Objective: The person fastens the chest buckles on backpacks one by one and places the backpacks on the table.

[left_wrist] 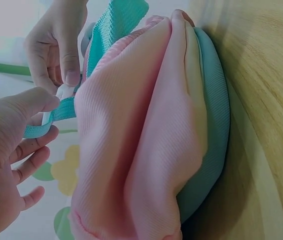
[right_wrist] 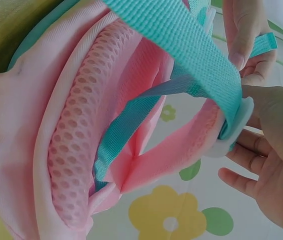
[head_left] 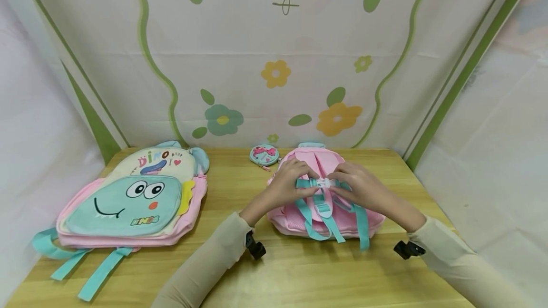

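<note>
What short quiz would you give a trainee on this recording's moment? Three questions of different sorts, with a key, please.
1. Multiple choice: where do the left grip and right grip meet? A: at a zip pull. B: at the white buckle. C: at a side pocket.
2. True or false: the round pouch lies beside the pink backpack, not on top of it.
3. Fill in: in the head view, the dino-face backpack lies to the ____ of the pink backpack.

Key: 1. B; 2. true; 3. left.
</note>
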### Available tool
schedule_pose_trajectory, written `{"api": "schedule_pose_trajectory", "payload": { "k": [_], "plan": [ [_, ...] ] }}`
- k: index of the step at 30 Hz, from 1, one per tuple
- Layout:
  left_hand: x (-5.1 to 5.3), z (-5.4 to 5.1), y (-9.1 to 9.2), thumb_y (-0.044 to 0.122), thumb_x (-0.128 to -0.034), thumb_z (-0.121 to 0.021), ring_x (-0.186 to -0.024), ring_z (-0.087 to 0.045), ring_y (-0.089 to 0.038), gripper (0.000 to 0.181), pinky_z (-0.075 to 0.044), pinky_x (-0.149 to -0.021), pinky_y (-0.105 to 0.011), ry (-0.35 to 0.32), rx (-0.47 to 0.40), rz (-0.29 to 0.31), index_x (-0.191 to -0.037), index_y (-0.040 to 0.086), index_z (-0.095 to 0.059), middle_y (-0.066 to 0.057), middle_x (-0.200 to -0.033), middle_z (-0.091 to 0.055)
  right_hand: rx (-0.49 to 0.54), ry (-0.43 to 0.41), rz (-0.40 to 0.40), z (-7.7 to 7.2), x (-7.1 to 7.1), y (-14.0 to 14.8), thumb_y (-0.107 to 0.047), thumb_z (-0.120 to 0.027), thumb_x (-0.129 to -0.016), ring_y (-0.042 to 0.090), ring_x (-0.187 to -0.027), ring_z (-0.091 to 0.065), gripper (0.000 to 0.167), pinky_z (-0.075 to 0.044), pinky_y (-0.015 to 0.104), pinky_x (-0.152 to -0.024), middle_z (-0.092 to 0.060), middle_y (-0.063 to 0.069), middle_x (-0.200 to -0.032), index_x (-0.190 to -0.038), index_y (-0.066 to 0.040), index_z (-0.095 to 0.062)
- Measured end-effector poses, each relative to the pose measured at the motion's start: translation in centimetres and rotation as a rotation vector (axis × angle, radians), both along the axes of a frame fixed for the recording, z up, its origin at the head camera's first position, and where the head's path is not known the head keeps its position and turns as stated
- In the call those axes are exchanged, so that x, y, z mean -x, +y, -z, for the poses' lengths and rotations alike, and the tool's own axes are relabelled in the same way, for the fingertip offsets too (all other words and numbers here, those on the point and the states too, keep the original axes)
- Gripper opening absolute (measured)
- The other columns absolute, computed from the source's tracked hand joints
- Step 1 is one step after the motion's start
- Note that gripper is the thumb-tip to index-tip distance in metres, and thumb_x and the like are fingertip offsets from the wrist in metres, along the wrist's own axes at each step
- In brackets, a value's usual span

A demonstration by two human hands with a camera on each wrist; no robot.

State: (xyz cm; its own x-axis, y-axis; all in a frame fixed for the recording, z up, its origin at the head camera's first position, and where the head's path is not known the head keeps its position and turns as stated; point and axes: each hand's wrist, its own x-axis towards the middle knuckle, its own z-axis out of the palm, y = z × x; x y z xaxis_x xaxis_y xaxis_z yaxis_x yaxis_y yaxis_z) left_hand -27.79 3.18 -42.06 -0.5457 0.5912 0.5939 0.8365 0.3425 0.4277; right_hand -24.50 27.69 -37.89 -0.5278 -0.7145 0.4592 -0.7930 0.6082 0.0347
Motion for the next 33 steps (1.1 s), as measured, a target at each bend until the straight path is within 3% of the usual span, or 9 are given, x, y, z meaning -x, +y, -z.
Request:
{"api": "schedule_pose_trajectory", "payload": {
  "k": [9,17,27,33],
  "plan": [
    [0.0,0.1,0.0,0.022,-0.086,-0.083,-0.098,-0.06,-0.021,0.02,-0.045,-0.101,-0.041,0.005,-0.007,0.008,-0.102,0.012,-0.075,0.001,-0.1,-0.073,-0.015,-0.012,0.022,-0.1,-0.3,-0.2,-0.013,-0.088,-0.078,0.015,-0.081,-0.062,0.026,-0.055,0.032,-0.069,-0.068,0.003,-0.092,-0.099,-0.005,-0.075],
    [-0.1,0.0,0.1,0.025,-0.0857,-0.083,-0.099,-0.059,-0.017,0.021,-0.044,-0.107,-0.042,0.005,0.006,0.004,-0.102,0.014,-0.075,0.003,-0.1,-0.074,-0.017,-0.011,0.013,-0.1,-0.3,-0.4,-0.012,-0.088,-0.078,0.016,-0.082,-0.063,0.026,-0.056,0.033,-0.071,-0.068,0.004,-0.093,-0.099,-0.005,-0.075],
    [-0.1,0.1,0.1,0.025,-0.0845,-0.084,-0.097,-0.06,-0.018,0.022,-0.044,-0.106,-0.042,0.024,-0.007,0.013,-0.102,0.013,-0.076,0.002,-0.099,-0.074,0.007,-0.016,0.019,0.5,-0.5,-0.6,-0.011,-0.088,-0.077,0.016,-0.083,-0.064,0.027,-0.056,0.034,-0.073,-0.069,0.004,-0.094,-0.098,-0.004,-0.074],
    [-0.1,0.1,0.0,0.022,-0.084,-0.084,-0.095,-0.062,-0.025,0.023,-0.045,-0.101,-0.041,0.013,-0.038,0.035,-0.102,0.011,-0.075,0.0,-0.099,-0.074,0.022,0.002,-0.001,1.1,-0.4,-0.6,-0.01,-0.087,-0.078,0.018,-0.082,-0.066,0.027,-0.057,0.037,-0.074,-0.071,0.003,-0.092,-0.1,-0.004,-0.072]
  ]
}}
